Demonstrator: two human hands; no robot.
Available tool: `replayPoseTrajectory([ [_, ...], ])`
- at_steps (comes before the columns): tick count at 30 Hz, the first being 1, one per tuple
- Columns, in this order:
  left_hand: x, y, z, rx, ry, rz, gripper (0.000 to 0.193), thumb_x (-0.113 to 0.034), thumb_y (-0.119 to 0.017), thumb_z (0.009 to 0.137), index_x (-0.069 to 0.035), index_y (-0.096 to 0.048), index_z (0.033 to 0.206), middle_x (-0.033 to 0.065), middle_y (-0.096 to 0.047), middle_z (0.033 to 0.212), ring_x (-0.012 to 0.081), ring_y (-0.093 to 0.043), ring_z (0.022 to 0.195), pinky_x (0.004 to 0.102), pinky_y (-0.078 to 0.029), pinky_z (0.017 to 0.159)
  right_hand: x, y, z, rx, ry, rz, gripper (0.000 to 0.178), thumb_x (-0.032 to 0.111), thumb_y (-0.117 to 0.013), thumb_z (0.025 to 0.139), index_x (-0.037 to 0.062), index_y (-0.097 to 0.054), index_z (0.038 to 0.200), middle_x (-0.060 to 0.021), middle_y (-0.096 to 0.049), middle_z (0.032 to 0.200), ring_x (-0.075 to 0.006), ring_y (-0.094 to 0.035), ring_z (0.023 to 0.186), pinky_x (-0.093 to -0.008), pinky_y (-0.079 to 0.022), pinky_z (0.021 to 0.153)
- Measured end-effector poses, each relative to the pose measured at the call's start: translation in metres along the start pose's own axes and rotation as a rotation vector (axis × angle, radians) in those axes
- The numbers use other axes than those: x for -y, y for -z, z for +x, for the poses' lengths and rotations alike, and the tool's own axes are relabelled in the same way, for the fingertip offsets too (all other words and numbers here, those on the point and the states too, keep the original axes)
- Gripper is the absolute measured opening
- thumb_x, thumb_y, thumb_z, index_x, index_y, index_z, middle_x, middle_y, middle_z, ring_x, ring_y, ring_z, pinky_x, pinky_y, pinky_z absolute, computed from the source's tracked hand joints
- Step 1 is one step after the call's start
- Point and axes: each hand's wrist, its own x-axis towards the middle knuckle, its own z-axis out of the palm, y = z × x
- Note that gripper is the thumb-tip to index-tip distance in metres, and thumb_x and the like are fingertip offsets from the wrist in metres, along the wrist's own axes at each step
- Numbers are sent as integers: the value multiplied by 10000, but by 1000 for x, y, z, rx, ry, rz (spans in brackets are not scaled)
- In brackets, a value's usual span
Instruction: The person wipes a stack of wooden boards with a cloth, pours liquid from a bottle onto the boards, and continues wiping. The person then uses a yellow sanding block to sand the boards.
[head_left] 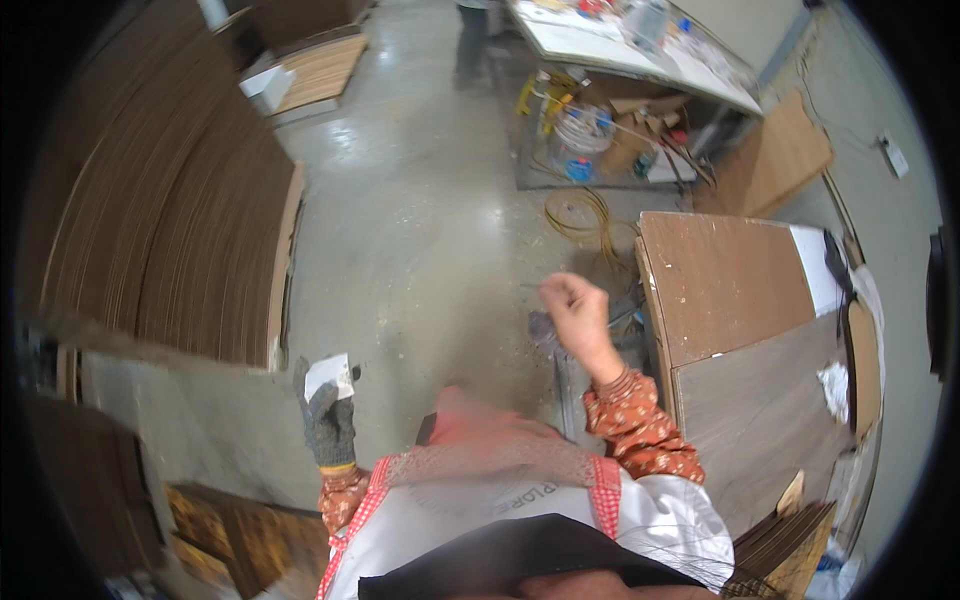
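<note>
My left hand, in a dark grey knit glove with a yellow cuff, is at the lower left, closed around a flat white piece that looks like paper or card. A small dark bit shows at that piece's right edge. Bare and raised in front of me to the right, my right hand has its fingers curled together. Something thin and dark seems to stick out from its fingertips, too small to name. Just below the fingers shows a blurred grey-purple bundle; whether the hand touches it I cannot tell.
Tall stacks of brown sheets stand on the left. A low stack of boards lies at my right. Ahead is a cluttered white-topped workbench with a bucket beneath it. A coiled yellow hose lies on the floor.
</note>
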Motion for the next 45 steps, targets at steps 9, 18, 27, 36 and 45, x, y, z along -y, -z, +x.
replayPoseTrajectory([
  [9,28,-191,211,593,101,100,692,-78,-669,777,-86,-351,1391,160,-460,1328,286,-551,1102,355,-436,970,-64,96,159,-377,12,-424,74,36,-644,854,-9,-659,911,2,-635,739,-54,-569,669,-219,-474,617],
  [18,100,-338,325,433,86,92,869,-108,-687,718,-104,-255,1471,180,-484,1317,320,-580,1090,357,-495,900,-249,257,341,-592,186,-895,126,8,-601,829,1,-638,950,-180,-643,899,-361,-624,843,-389,-501,751],
  [27,122,-468,419,373,57,227,862,-107,-698,714,-72,-269,1461,162,-499,1300,276,-574,1089,321,-491,844,-422,361,354,-368,-814,-1469,233,188,-601,858,95,-633,1069,-170,-572,1053,-362,-590,974,-451,-512,792],
  [36,179,-584,554,728,290,287,858,-80,-698,732,-60,-249,1463,140,-494,1266,270,-526,1139,369,-454,946,-486,188,485,-421,-620,-904,200,192,-612,776,83,-714,910,-182,-667,930,-368,-630,909,-454,-501,820],
  [45,205,-657,695,977,283,391,1030,-119,-792,655,-72,-178,1481,181,-467,1288,332,-512,1153,434,-498,901,-508,-59,691,-390,-666,-68,483,249,-641,825,20,-507,1228,-215,-661,960,-324,-660,887,-386,-517,756],
])
